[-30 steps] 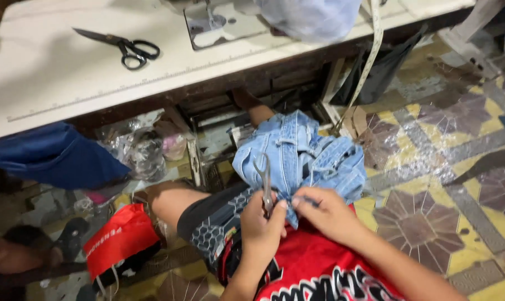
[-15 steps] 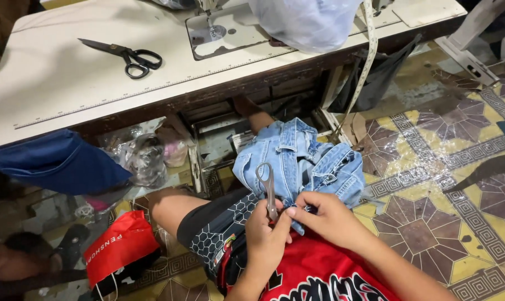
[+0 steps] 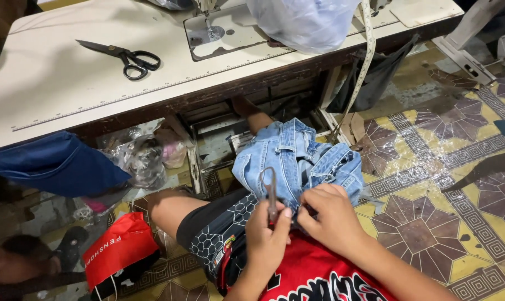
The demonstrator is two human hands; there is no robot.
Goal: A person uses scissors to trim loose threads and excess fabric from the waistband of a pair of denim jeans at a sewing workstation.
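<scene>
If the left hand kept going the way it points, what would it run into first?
The left hand, holding small metal snips, points up and away toward the table. It would probably meet the denim garment on the lap first, though depth is hard to judge.

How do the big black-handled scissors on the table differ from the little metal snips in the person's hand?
The black-handled scissors are larger, with looped handles, and lie untouched on the white sewing table. The small metal thread snips are slim and loopless, held upright in the left hand over the blue denim garment. Both are cutting tools.
</scene>
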